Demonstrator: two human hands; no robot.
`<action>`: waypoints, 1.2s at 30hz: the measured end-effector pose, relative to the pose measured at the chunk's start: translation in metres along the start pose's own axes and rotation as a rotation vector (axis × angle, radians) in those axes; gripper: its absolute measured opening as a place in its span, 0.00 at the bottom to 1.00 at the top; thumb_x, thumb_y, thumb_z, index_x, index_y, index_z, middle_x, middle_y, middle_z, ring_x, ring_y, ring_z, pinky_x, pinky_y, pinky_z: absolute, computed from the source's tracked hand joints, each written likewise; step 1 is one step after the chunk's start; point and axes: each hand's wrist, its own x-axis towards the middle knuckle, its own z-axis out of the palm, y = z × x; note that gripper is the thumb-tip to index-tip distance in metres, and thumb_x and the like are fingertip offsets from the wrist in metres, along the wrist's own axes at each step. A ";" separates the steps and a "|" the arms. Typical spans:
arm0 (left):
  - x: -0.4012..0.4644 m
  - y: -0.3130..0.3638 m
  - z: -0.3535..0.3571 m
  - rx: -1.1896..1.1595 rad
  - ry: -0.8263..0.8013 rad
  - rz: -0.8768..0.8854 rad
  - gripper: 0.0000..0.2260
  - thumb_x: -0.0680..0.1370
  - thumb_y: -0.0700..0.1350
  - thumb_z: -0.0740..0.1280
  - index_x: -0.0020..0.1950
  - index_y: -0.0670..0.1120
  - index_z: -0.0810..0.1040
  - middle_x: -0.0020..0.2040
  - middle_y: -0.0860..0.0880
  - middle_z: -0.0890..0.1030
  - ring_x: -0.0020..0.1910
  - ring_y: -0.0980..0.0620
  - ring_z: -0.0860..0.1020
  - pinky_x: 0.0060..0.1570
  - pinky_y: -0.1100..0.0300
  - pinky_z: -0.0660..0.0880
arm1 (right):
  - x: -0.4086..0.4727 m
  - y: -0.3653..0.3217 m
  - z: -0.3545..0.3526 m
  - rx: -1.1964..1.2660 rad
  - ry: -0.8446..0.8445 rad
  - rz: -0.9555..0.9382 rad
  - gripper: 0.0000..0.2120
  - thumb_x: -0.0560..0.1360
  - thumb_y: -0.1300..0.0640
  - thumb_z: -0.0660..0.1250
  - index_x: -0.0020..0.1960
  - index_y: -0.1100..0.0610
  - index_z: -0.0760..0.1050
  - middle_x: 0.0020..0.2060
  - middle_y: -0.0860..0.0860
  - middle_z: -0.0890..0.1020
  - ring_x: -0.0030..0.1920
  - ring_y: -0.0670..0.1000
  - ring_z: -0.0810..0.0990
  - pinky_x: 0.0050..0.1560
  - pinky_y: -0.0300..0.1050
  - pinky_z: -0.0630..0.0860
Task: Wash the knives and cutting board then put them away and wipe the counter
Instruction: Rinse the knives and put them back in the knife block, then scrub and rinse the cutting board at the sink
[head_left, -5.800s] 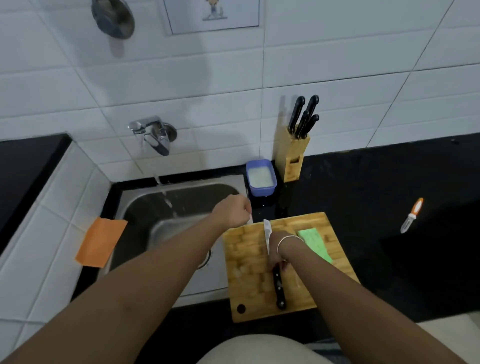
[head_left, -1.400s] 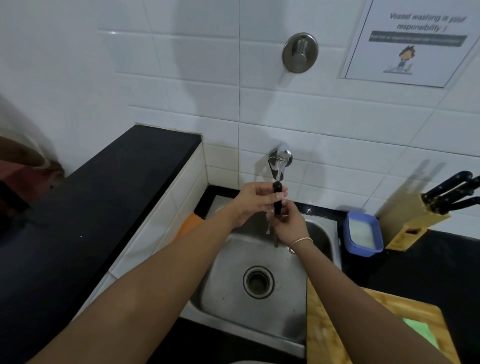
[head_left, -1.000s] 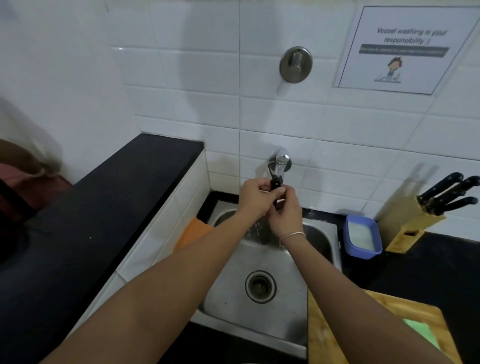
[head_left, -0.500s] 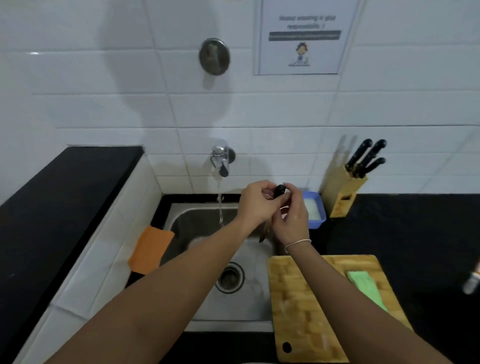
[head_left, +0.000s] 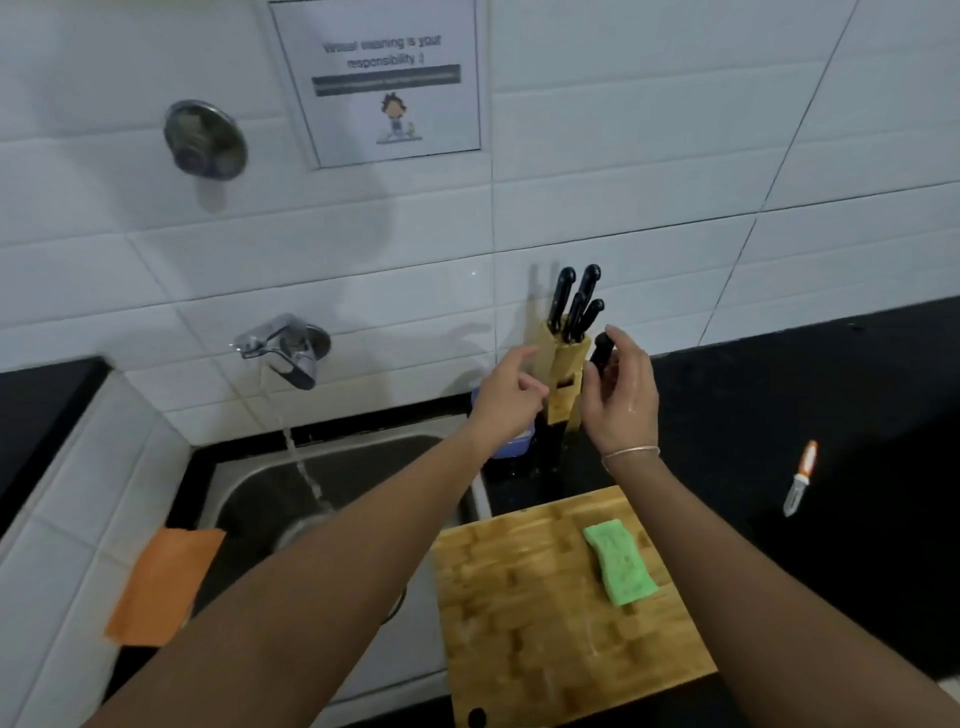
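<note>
Here, a washed knife is held up at the knife block beside the running tap.

From the left: an orange cloth (head_left: 163, 584) lies at the sink (head_left: 249, 478) edge, and the tap (head_left: 283, 351) runs water into the basin. The left hand (head_left: 506, 400) hovers with loosely curled fingers, holding nothing, just beside the wooden knife block (head_left: 563, 379). The right hand (head_left: 621, 397) pinches the black knife (head_left: 601, 351) handle, blade hidden behind it. The cutting board (head_left: 545, 613) on the black counter (head_left: 831, 415) carries a green sponge (head_left: 621, 564); a peeler (head_left: 802, 478) lies well apart.
</note>
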 end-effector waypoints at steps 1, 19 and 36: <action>0.004 0.000 0.005 0.010 -0.016 -0.020 0.27 0.81 0.36 0.62 0.78 0.54 0.65 0.49 0.48 0.84 0.47 0.50 0.83 0.38 0.62 0.77 | 0.006 0.004 -0.002 -0.006 0.002 -0.002 0.20 0.79 0.62 0.67 0.70 0.57 0.70 0.51 0.53 0.76 0.45 0.40 0.70 0.49 0.33 0.70; 0.018 -0.032 0.035 0.108 -0.075 -0.247 0.41 0.77 0.28 0.67 0.83 0.53 0.53 0.42 0.47 0.83 0.43 0.49 0.82 0.46 0.56 0.82 | 0.054 0.045 0.021 -0.018 -0.171 -0.193 0.14 0.80 0.59 0.67 0.64 0.56 0.70 0.50 0.55 0.78 0.45 0.54 0.80 0.42 0.53 0.82; -0.025 -0.081 0.010 0.364 -0.082 -0.402 0.27 0.80 0.35 0.64 0.78 0.47 0.65 0.62 0.41 0.78 0.57 0.46 0.79 0.56 0.54 0.79 | -0.001 0.059 0.006 -0.486 -0.815 0.280 0.15 0.76 0.44 0.66 0.56 0.53 0.71 0.48 0.53 0.81 0.46 0.56 0.81 0.45 0.50 0.80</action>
